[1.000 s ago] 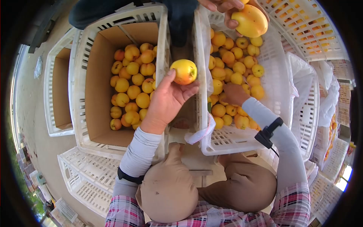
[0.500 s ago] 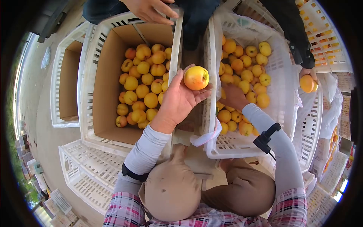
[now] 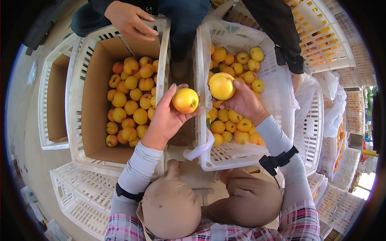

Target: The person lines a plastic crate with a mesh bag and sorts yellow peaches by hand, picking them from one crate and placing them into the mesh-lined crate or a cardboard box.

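My left hand point(image 3: 163, 122) cups a yellow apricot point(image 3: 185, 100) with a red blush, above the gap between two crates. In my right hand point(image 3: 246, 103) is another yellow apricot point(image 3: 222, 86), raised over the right crate and gripped from its right side. Many apricots point(image 3: 243, 125) lie in that white crate point(image 3: 225, 160), lined with thin plastic. The left white crate point(image 3: 76, 132) has a cardboard lining point(image 3: 93, 104) and holds a layer of apricots point(image 3: 130, 82).
Across from me, another person's hand point(image 3: 130, 20) hangs over the far edge of the left crate. That person's dark sleeve point(image 3: 273, 28) reaches down beyond the right crate. More white crates point(image 3: 82, 184) stand around, with a fruit-filled crate point(image 3: 321, 32) at far right.
My right hand has risen out of the right crate with an apricot. My left hand still holds its apricot, now turned. The whole view has shifted, with the crates further left.
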{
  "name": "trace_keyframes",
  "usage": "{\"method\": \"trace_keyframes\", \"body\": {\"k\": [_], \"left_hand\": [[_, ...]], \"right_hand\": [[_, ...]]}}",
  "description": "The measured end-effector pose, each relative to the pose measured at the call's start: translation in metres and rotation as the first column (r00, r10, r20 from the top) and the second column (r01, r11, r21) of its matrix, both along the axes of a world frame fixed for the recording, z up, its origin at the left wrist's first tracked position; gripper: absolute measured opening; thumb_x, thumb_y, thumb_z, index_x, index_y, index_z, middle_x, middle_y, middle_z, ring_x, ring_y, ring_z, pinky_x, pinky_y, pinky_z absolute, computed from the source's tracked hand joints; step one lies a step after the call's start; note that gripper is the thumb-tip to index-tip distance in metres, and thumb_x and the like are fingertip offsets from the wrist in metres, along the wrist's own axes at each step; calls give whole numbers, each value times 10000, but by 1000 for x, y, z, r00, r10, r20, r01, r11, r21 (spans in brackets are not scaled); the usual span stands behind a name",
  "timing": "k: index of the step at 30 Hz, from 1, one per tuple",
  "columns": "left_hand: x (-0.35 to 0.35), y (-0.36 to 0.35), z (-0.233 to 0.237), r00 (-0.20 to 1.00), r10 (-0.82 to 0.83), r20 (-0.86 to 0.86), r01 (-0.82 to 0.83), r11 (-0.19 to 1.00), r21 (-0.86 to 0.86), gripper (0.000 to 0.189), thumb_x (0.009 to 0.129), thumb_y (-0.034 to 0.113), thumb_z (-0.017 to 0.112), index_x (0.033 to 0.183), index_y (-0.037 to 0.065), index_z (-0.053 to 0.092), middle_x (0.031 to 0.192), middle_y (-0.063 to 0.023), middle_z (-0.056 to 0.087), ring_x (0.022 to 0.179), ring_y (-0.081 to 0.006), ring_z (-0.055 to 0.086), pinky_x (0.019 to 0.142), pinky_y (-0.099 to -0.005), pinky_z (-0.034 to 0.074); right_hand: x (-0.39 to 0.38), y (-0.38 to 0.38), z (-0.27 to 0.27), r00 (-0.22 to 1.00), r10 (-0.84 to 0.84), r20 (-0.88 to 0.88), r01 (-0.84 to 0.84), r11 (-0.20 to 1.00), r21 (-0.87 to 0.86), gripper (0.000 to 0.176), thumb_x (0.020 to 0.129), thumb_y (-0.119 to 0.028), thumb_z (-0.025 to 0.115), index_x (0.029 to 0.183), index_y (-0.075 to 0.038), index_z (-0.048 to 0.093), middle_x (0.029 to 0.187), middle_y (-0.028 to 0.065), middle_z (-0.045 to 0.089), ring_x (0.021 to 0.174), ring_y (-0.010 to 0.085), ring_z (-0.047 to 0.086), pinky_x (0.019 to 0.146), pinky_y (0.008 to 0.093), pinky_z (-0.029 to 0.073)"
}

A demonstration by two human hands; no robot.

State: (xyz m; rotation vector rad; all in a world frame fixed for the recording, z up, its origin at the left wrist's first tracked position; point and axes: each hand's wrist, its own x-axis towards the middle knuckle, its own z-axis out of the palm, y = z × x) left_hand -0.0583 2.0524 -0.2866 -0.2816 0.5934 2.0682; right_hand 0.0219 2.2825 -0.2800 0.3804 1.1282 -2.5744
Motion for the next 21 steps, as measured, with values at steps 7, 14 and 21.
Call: {"method": "trace_keyframes", "body": {"k": [7, 14, 21], "left_hand": [[8, 5, 10, 988, -104, -111, 97, 993, -68, 360, 891, 364, 552, 1102, 74, 528, 1004, -60, 572, 905, -184, 586, 740, -347, 532], [10, 4, 16, 937, -78, -340, 72, 997, -31, 558, 874, 310, 587, 1331, 81, 365, 1210, -81, 489, 1064, -164, 512, 874, -304, 457], [10, 7, 13, 701, -48, -711, -102, 981, -166, 639, 841, 286, 641, 1354, 58, 339, 1251, -90, 472, 1148, -171, 460, 978, -299, 362]], "right_hand": [[-8, -47, 46, 940, 94, -327, 243, 486, 839, 631, 766, -208, 695, 1281, -14, 387, 1160, 133, 519, 1038, 202, 541, 830, 303, 492], [-11, -60, 44, 927, 29, -374, 319, 464, 827, 627, 731, -239, 742, 1219, 15, 442, 1170, 139, 520, 1016, 190, 536, 789, 291, 492], [-6, -58, 47, 903, 133, -408, 296, 494, 817, 617, 748, -135, 713, 1263, 12, 406, 1191, 120, 509, 1026, 182, 544, 793, 273, 497]]}}
